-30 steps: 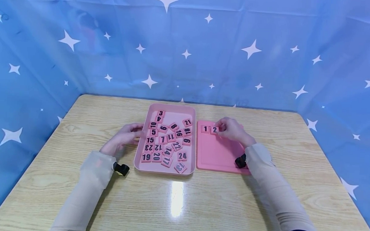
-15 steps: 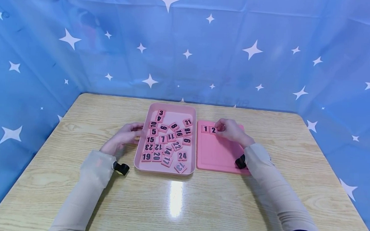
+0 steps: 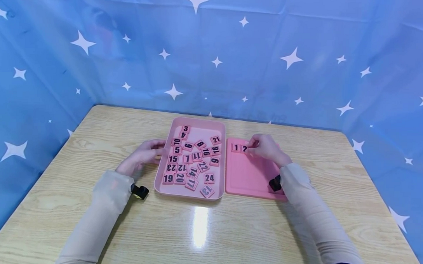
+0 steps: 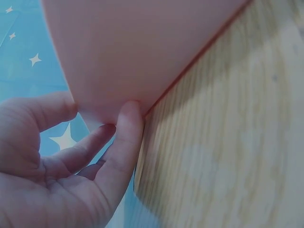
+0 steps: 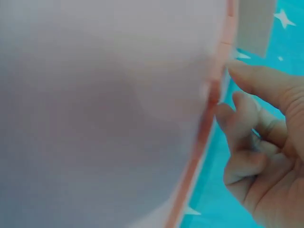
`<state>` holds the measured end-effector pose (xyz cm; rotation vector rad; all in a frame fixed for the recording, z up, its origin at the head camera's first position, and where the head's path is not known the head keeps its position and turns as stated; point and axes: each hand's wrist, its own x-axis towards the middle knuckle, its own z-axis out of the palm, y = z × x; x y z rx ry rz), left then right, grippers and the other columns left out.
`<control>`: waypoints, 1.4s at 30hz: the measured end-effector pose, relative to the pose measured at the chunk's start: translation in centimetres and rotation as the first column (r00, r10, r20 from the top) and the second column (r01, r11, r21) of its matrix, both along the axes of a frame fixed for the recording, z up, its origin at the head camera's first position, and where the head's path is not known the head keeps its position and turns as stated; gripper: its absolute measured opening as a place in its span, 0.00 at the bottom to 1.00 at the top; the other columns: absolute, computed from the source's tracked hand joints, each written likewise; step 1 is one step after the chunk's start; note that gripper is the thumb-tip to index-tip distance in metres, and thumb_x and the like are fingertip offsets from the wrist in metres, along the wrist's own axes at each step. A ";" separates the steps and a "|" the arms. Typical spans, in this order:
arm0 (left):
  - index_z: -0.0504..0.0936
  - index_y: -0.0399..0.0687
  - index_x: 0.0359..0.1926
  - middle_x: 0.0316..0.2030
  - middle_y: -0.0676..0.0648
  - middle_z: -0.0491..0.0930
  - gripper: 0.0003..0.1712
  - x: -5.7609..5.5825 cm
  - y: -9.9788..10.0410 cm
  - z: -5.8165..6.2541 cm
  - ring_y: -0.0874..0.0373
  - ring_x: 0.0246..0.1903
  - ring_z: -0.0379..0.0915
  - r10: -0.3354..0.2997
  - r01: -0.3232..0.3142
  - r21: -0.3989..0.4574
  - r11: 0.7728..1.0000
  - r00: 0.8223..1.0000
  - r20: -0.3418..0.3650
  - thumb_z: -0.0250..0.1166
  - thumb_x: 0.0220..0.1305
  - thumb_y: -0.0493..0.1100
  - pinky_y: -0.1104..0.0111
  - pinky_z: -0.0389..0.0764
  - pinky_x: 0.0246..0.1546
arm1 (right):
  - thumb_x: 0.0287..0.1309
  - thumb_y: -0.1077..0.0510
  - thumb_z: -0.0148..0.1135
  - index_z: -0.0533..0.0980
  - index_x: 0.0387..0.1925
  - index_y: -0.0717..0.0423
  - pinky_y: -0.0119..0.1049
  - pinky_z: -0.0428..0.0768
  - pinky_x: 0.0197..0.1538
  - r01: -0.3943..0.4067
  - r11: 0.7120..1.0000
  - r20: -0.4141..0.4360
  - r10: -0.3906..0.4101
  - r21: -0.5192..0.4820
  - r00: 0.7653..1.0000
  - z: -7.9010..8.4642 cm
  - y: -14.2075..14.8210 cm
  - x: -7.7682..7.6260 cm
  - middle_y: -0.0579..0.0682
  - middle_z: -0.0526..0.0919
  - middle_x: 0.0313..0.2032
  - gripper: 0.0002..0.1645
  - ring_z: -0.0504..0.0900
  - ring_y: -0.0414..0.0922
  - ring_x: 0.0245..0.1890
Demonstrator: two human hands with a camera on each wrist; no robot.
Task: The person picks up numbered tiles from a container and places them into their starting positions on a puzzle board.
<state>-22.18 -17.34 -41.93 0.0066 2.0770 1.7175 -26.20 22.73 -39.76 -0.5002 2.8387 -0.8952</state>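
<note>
In the head view, my left hand point(image 3: 143, 156) rests against the left side of a pink tray point(image 3: 188, 196) with loosely bent fingers. In the left wrist view, its fingertips point(image 4: 127, 114) touch the tray's outer wall. Several pink number tiles lie scattered inside the tray. To its right, a flat pink board point(image 3: 243, 176) bears a tile marked 1 point(image 3: 236, 147) near its top left. Beside that, a tile marked 2 point(image 3: 244, 148) is pinched at its right part by my right hand point(image 3: 267, 148). The fingers hide part of the 2. The two tiles sit edge to edge.
A wooden table point(image 3: 166, 231) carries the tray and the board side by side. Behind it and along its sides hangs a blue cloth point(image 3: 214, 39) with white stars. A black wrist camera point(image 3: 139, 191) sits close to the tray's lower left corner.
The tile marked 2 has slid slightly left against the tile marked 1, and my right fingers now cover more of it. My left hand stays at the tray.
</note>
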 end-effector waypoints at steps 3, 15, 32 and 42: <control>0.58 0.33 0.68 0.59 0.30 0.66 0.34 0.0 0.0 0.0 0.45 0.48 0.74 -0.003 0.003 0.006 1.000 1.000 0.001 0.58 0.63 0.36 0.62 0.81 0.45 | 0.50 0.63 0.68 0.77 0.28 0.62 0.33 0.75 0.29 0.020 0.999 -0.058 -0.022 -0.042 0.998 1.0 -0.6 -0.3 0.53 0.80 0.26 0.07 0.75 0.45 0.25; 0.58 0.31 0.67 0.58 0.30 0.65 0.32 0.1 0.0 -0.2 0.46 0.49 0.72 0.005 -0.005 0.000 1.000 1.000 -0.009 0.57 0.65 0.36 0.62 0.81 0.44 | 0.57 0.59 0.64 0.76 0.47 0.62 0.40 0.81 0.39 -0.023 0.973 0.011 0.026 -0.231 1.000 4.5 -8.6 -3.0 0.58 0.78 0.47 0.16 0.80 0.52 0.34; 0.56 0.30 0.67 0.60 0.30 0.65 0.33 -0.2 0.0 -0.3 0.43 0.50 0.72 -0.004 0.005 0.027 1.000 1.000 -0.017 0.56 0.65 0.35 0.62 0.81 0.45 | 0.62 0.61 0.58 0.78 0.51 0.54 0.34 0.79 0.33 0.147 0.897 0.232 -0.052 -0.416 0.971 -0.4 -17.0 -5.6 0.51 0.80 0.45 0.15 0.78 0.46 0.33; 0.58 0.29 0.66 0.59 0.29 0.65 0.31 -0.1 -0.1 -0.3 0.46 0.48 0.73 0.006 -0.006 0.024 1.000 1.000 -0.020 0.56 0.65 0.35 0.62 0.81 0.44 | 0.59 0.67 0.58 0.77 0.55 0.54 0.30 0.77 0.34 0.139 0.928 0.207 -0.069 -0.346 0.976 -2.3 -19.3 -5.7 0.51 0.81 0.48 0.21 0.78 0.42 0.39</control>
